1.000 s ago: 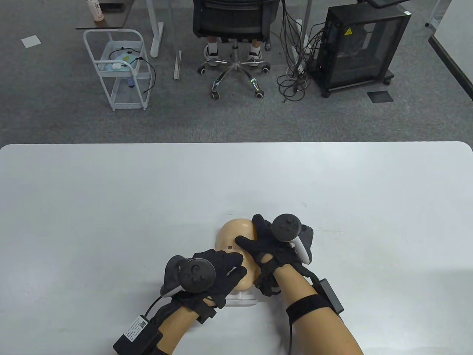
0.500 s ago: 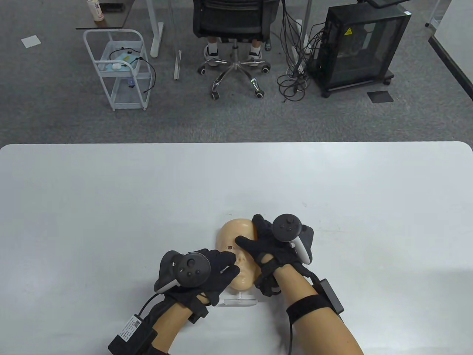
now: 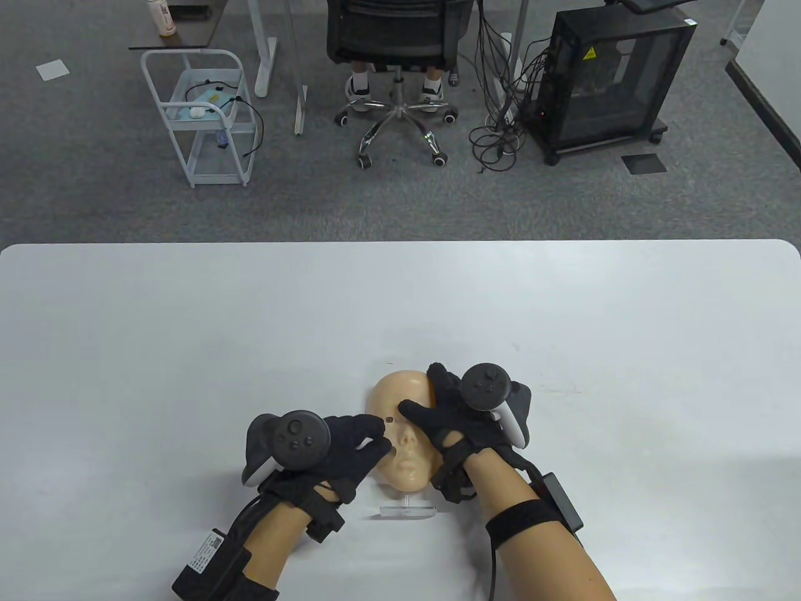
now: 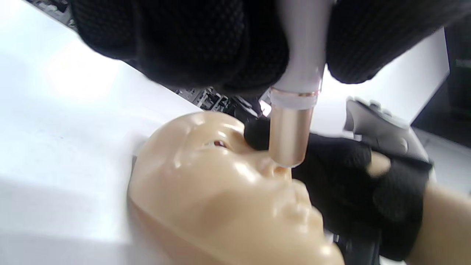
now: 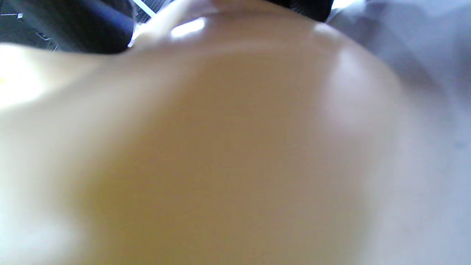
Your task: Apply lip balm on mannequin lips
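Risk: your left hand [image 3: 350,447] grips lip balm [image 4: 292,121] near the nose; your right hand [image 3: 457,416] holds mannequin face [image 3: 403,438]; smearing off-lips likely.

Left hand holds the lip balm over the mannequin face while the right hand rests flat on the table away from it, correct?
Not quite. The table view shows the right hand gripping the mannequin face, not resting on the table. The left hand does hold the lip balm over the face.
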Tool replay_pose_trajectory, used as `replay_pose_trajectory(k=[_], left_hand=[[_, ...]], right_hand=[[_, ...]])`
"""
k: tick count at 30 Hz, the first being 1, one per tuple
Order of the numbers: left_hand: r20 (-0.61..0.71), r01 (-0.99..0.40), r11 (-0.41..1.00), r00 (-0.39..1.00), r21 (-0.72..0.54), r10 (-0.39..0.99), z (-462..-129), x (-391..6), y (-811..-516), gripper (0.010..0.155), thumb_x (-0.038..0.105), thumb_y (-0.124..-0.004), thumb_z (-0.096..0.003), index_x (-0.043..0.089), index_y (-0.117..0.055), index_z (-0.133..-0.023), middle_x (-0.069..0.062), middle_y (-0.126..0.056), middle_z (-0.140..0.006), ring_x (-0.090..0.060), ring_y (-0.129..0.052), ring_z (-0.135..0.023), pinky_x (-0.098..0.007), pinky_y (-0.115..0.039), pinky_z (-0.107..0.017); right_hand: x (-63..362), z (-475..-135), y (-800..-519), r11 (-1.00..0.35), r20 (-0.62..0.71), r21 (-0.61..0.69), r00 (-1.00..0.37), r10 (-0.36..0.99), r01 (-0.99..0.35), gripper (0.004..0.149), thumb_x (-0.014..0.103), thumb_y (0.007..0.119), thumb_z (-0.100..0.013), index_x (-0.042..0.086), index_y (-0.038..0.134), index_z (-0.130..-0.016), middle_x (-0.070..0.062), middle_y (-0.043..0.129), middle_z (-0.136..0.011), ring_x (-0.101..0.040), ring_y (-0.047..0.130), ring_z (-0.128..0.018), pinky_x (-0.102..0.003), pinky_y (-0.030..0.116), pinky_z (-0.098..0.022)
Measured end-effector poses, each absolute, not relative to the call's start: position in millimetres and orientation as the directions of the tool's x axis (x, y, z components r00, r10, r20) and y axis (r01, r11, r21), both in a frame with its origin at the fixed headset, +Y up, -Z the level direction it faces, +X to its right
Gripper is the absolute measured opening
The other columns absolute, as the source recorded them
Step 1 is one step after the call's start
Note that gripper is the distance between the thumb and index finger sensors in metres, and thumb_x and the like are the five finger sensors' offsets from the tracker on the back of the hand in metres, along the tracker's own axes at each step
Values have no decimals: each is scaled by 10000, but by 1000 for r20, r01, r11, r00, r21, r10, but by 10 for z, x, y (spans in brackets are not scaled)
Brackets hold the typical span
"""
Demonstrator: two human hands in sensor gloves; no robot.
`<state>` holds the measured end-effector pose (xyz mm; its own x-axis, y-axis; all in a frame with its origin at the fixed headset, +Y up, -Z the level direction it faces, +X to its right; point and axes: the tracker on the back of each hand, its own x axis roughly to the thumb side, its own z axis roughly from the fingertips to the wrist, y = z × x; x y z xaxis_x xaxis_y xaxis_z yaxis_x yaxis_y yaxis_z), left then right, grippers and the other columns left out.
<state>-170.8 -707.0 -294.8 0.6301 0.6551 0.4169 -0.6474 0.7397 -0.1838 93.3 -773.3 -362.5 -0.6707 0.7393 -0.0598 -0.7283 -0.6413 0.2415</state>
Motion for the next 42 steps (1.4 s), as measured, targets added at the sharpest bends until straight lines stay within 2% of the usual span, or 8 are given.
replay_pose_trajectory(k=[9, 17, 23, 30, 32, 35, 38, 42], left_hand=[[410, -884, 406, 289, -233, 865, -3023, -1902, -7109, 470, 480, -914, -554, 192, -809, -910, -118, -979, -752, -273, -1003, -421, -576, -772, -529], [498, -863, 365, 158, -350, 853, -2940, -1674, -7087, 476, 466, -923, -546, 223, -780, -929, -90, -950, -829, -283, -982, -513, -592, -738, -573], [501, -835, 381, 150, -397, 852, -2891, -1544, -7107, 468, 455, -938, -543, 233, -783, -925, -90, -936, -851, -291, -975, -546, -598, -727, -586], [319, -868, 203, 56, -452, 946, -2906, -1513, -7180, 477, 477, -939, -540, 194, -795, -897, -117, -991, -769, -250, -1018, -422, -566, -791, -526], [199, -869, 69, -34, -491, 979, -2924, -1510, -7254, 468, 488, -945, -541, 198, -814, -883, -124, -1016, -730, -226, -1028, -367, -550, -817, -496], [-81, -814, -201, -188, -545, 979, -2927, -1474, -7424, 469, 511, -956, -542, 179, -845, -854, -123, -1053, -653, -197, -1038, -285, -527, -854, -443], [-232, -775, -347, -261, -528, 937, -2886, -1448, -7491, 489, 541, -959, -544, 150, -870, -823, -107, -1086, -562, -162, -1040, -198, -500, -885, -379], [-230, -816, -312, -225, -486, 947, -2877, -1500, -7488, 498, 558, -953, -546, 140, -878, -807, -90, -1097, -524, -152, -1040, -168, -488, -895, -360]], right_hand=[[1092, -3327, -7137, -433, 30, 29, -432, 901, -901, 756, 623, 829, -497, 138, 610, -1033, -214, 498, -1137, -510, 527, -1013, -645, 534, -679], [1010, -2937, -7283, 106, -300, 401, -21, 954, -910, 764, 631, 868, -501, 127, 622, -1021, -188, 778, -981, -431, 887, -794, -551, 760, -575], [940, -2828, -7485, 344, -403, 396, 176, 898, -851, 557, 447, 939, -497, 142, 736, -916, -132, 923, -818, -356, 1003, -626, -505, 849, -489], [997, -2763, -7092, -121, 121, 342, -85, 989, -932, 535, 414, 982, -465, 160, 765, -883, -101, 966, -772, -332, 1031, -604, -498, 883, -497], [971, -2667, -6907, -367, 422, 236, -245, 873, -900, 534, 404, 986, -461, 179, 754, -886, -84, 948, -797, -328, 1008, -649, -501, 866, -536], [840, -2389, -6656, -701, 810, -124, -480, 337, -702, 522, 388, 984, -454, 239, 729, -885, -41, 896, -849, -313, 942, -743, -502, 817, -610], [737, -2213, -6560, -735, 846, -295, -524, 96, -610, 481, 365, 984, -451, 299, 743, -862, 3, 849, -892, -301, 870, -807, -502, 759, -652], [701, -2227, -6603, -755, 838, -281, -534, 108, -593, 436, 329, 965, -464, 320, 765, -852, -21, 787, -947, -323, 819, -847, -516, 724, -665]])
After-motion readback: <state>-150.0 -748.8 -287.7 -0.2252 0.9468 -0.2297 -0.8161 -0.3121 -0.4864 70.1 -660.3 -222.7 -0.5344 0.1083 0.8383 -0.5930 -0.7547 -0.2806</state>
